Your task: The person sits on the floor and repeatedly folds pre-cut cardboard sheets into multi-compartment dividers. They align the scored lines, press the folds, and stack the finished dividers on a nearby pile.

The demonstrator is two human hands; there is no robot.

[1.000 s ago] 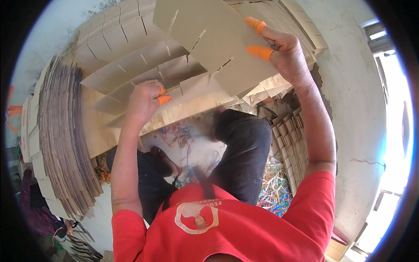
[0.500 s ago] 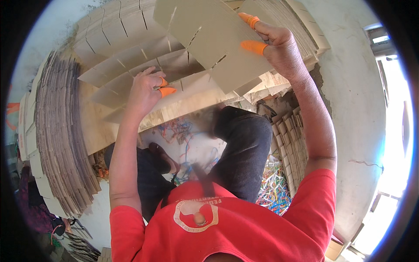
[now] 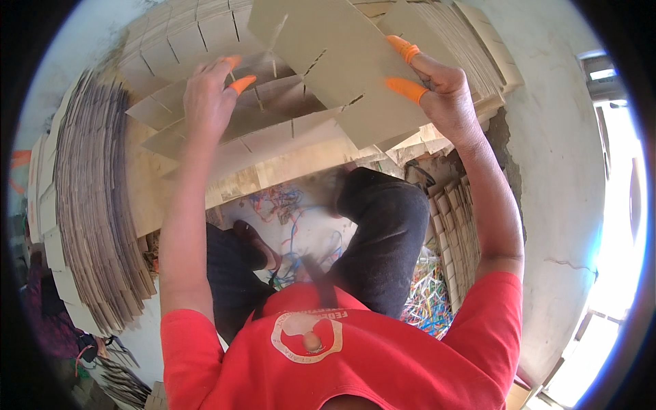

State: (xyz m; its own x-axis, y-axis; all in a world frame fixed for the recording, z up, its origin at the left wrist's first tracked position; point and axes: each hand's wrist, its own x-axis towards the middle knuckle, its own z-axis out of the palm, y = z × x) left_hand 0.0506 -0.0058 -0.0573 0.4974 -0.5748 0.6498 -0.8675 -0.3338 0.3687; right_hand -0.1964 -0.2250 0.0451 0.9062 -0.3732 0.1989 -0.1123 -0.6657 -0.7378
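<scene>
My right hand point(image 3: 447, 99), with orange rubber finger covers, grips a flat slotted cardboard divider sheet point(image 3: 335, 61) held up at the top centre. My left hand point(image 3: 208, 99), also with orange fingertip covers, rests its fingers on the slotted cardboard strips point(image 3: 266, 130) of a partly built divider grid lying below the sheet. The grid sits on a pile of flat cardboard point(image 3: 273, 171) in front of my knees.
A tall stack of cardboard sheets point(image 3: 92, 205) stands on edge at the left. More stacked cardboard point(image 3: 465, 41) lies at the top right, and cardboard strips point(image 3: 458, 232) beside my right knee. Coloured plastic strands point(image 3: 427, 294) litter the floor. A pale wall point(image 3: 560, 171) runs along the right.
My left hand has moved up and a little right, from the lower cardboard edge onto the grid strips. My right hand has kept hold of the sheet with little shift.
</scene>
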